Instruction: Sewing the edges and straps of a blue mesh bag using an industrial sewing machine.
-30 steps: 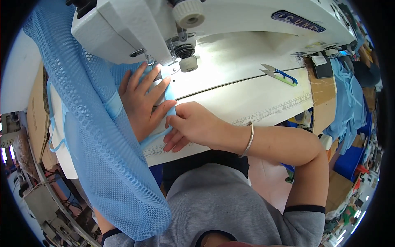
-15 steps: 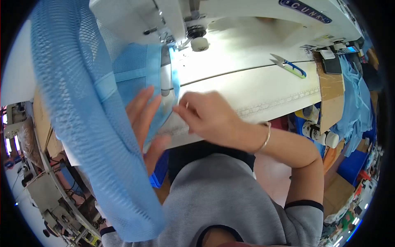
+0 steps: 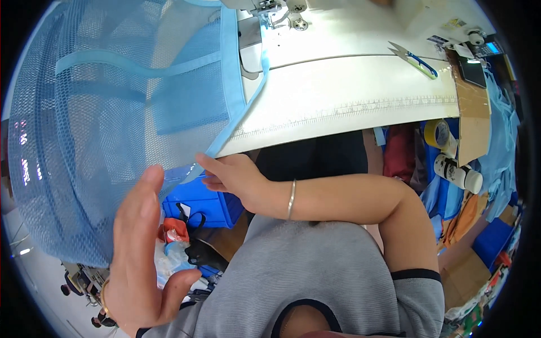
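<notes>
Light blue mesh fabric (image 3: 118, 118) with sewn bands hangs over the left of the sewing machine bed and past its front edge. A narrow blue binding strip (image 3: 234, 125) runs from the presser foot (image 3: 267, 8) down along the fabric's edge. At the strip's lower stretch, just off the bed's front edge, my right hand (image 3: 234, 177) pinches it between its fingers. My left hand (image 3: 138, 248) is raised in front of the mesh, open, thumb apart from the fingers, holding nothing.
Blue-handled thread snips (image 3: 414, 59) lie on the white machine bed (image 3: 338, 84), right of the needle area. Cardboard (image 3: 473, 112) stands at the bed's right end, with blue strips (image 3: 496, 146) beyond. Below are a white bottle (image 3: 459, 173), yellow tape roll (image 3: 437, 134) and blue bin (image 3: 203, 203).
My left hand has come away from the mesh, down and left. My right hand has moved down and left along the strip. The mesh now spreads wider at the left; the view has shifted.
</notes>
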### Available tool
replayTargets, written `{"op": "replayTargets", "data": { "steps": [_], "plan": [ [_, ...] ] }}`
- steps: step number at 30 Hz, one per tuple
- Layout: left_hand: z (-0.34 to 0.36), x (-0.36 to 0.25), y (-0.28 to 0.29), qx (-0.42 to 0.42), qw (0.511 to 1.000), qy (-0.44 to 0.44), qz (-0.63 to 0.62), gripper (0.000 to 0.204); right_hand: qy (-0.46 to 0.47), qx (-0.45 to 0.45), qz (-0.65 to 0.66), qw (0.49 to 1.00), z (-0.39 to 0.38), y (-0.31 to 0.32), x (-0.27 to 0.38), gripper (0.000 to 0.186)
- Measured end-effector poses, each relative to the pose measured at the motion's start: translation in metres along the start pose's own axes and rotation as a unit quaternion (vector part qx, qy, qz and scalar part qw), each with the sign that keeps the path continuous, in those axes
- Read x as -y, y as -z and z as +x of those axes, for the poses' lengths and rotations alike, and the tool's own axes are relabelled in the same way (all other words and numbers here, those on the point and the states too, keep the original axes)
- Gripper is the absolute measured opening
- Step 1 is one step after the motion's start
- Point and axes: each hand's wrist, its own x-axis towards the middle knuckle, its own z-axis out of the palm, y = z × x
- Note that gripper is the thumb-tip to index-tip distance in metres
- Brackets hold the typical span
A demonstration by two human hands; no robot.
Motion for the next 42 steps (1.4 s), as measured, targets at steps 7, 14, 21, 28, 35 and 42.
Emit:
{"op": "replayTargets", "data": {
  "steps": [7, 14, 21, 28, 35, 42],
  "plan": [
    [0.033, -0.038, 0.037, 0.018, 0.913, -0.083, 0.4, 0.045, -0.006, -0.049, 0.05, 0.998, 0.034, -0.011, -0.036, 0.035],
    [0.121, 0.078, -0.02, 0.069, 0.919, -0.228, 0.314, 0.048, 0.172, 0.09, -0.204, 0.959, 0.002, 0.042, -0.034, 0.031],
    [0.137, 0.104, -0.104, -0.065, 0.933, -0.287, 0.206, 0.042, 0.113, 0.161, -0.331, 0.923, -0.062, 0.105, -0.018, 0.029],
    [0.155, 0.108, -0.117, -0.094, 0.947, -0.304, 0.051, 0.038, 0.01, 0.16, -0.386, 0.909, -0.078, 0.12, -0.011, 0.03],
    [0.162, 0.093, -0.118, -0.073, 0.935, -0.332, 0.103, 0.036, 0.044, 0.194, -0.348, 0.916, -0.076, 0.134, -0.015, 0.031],
    [0.174, 0.089, -0.115, -0.078, 0.94, -0.319, 0.093, 0.036, 0.036, 0.212, -0.346, 0.913, -0.075, 0.14, 0.002, 0.03]
  ]
}}
